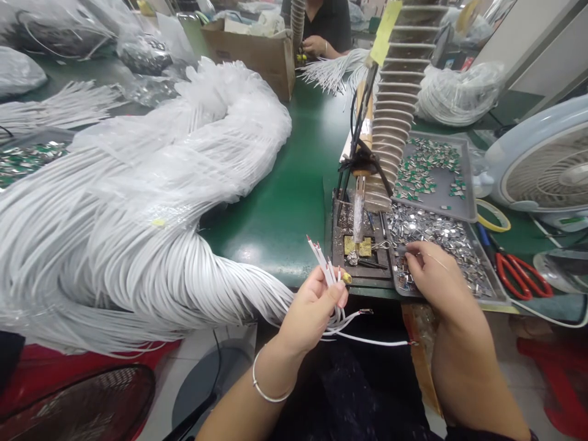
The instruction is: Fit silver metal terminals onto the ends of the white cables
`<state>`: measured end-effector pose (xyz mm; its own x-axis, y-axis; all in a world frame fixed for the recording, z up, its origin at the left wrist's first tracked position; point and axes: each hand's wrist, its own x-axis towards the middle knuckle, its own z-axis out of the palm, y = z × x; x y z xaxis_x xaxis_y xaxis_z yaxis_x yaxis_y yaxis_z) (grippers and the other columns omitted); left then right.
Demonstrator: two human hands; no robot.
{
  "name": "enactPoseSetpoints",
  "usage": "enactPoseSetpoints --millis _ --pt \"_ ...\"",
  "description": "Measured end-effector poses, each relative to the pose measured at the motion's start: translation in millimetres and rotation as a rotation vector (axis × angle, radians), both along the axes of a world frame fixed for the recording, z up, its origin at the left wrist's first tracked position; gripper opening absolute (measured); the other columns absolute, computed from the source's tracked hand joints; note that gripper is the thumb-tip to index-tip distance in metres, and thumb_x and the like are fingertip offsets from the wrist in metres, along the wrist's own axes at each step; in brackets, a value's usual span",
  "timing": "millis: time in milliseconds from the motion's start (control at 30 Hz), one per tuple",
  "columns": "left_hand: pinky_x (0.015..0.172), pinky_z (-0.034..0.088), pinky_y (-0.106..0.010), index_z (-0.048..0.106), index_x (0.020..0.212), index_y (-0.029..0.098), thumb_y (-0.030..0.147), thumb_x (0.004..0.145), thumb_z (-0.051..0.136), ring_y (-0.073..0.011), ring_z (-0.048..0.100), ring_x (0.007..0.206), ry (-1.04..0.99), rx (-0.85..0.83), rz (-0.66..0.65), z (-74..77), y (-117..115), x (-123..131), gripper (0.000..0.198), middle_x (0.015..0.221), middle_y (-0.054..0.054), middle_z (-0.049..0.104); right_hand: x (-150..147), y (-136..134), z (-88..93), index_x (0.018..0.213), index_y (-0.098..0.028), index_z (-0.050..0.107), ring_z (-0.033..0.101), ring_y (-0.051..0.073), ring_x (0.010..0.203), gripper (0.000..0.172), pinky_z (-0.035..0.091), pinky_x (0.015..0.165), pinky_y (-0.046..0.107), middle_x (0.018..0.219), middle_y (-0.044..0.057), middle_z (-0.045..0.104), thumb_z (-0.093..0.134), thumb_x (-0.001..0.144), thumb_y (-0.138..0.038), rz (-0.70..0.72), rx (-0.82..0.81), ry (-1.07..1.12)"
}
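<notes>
1. White stripped-end cables (328,269) sit pinched in the left hand's (312,309) fingers, above the green tabletop's (275,245) near edge.
2. Right hand (441,275), fingers narrow, any grip unclear, reaches silver metal clips (432,236) in a grey metal tray (493,288).

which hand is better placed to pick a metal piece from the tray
Right, likely: the right hand is over the tray of metal pieces, while the left hand grips white cable ends.

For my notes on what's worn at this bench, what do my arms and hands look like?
Both are bare, with no gloves. The left hand has a thin silver bangle at its wrist; none shows by the right hand. A dark sleeve edges the bottom of the view.
</notes>
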<state>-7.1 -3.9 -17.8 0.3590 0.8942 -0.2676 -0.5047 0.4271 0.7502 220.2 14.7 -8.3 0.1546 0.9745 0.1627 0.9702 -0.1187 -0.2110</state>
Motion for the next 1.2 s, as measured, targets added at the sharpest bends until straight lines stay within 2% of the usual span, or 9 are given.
enactPoseSetpoints --millis 133,233,300,500,733,967,1200 --pt "0.057 0.025 -0.025 0.054 0.089 0.017 0.034 0.075 0.068 -0.0075 0.037 0.056 0.026 0.018 -0.014 -1.0 0 0 0.026 0.063 0.004 0.046 -1 -1 1.6 0.09 -0.018 0.063 0.063 0.022 0.077 0.023 0.048 0.069 0.034 0.087 0.009 0.068 0.041 0.083 -0.021 0.027 0.141 0.037" --pt "0.057 0.025 -0.025 0.054 0.089 0.017 0.035 0.078 0.065 -0.0069 0.037 0.056 0.045 0.035 -0.02 -2.5 -1 1 0.024 0.065 0.004 0.046 -7 -6 5.8 0.087 -0.019 0.062 0.063 0.018 0.076 0.018 0.048 0.07 0.03 0.082 0.006 0.067 0.044 0.084 -0.02 0.152 0.322 0.114" --pt "0.057 0.026 -0.024 0.053 0.087 0.017 0.035 0.08 0.064 -0.006 0.037 0.055 0.051 0.043 -0.022 -2.4 -1 2 0.022 0.069 0.003 0.048 -17 -12 9.8 0.088 -0.019 0.06 0.062 0.016 0.075 0.014 0.048 0.07 0.027 0.081 0.004 0.066 0.047 0.085 -0.019 0.24 0.381 0.208" --pt "0.055 0.028 -0.023 0.052 0.086 0.016 0.038 0.081 0.062 -0.0054 0.036 0.055 0.097 0.095 -0.099 4.4 -2 7 0.025 0.069 0.004 0.044 -54 -29 16.6 0.087 -0.02 0.058 0.06 0.012 0.074 0.012 0.048 0.069 0.023 0.08 0.001 0.063 0.05 0.085 -0.012 0.431 0.365 0.518" --pt "0.057 0.031 -0.024 0.053 0.084 0.016 0.038 0.081 0.061 -0.0081 0.037 0.057 0.188 0.163 -0.17 8.9 -4 9 0.023 0.061 0.004 0.044 -74 -34 9.8 0.086 -0.02 0.057 0.059 0.013 0.073 0.014 0.049 0.066 0.026 0.077 0.002 0.061 0.05 0.083 -0.008 0.458 0.359 0.685" --pt "0.057 0.031 -0.024 0.053 0.086 0.016 0.044 0.084 0.055 -0.0086 0.036 0.057 0.224 0.155 -0.197 10.1 -5 9 0.028 0.061 0.004 0.042 -73 -35 1.0 0.093 -0.02 0.058 0.057 0.015 0.074 0.02 0.049 0.066 0.03 0.076 0.003 0.058 0.048 0.083 -0.006 0.402 0.434 0.719" --pt "0.055 0.027 -0.025 0.053 0.09 0.015 0.042 0.089 0.047 -0.0087 0.033 0.057 0.247 0.148 -0.192 7.7 -5 9 0.028 0.06 0.004 0.038 -68 -36 2.1 0.098 -0.021 0.059 0.059 0.016 0.083 0.028 0.05 0.071 0.031 0.088 0.005 0.062 0.044 0.084 -0.003 0.479 0.423 0.628"
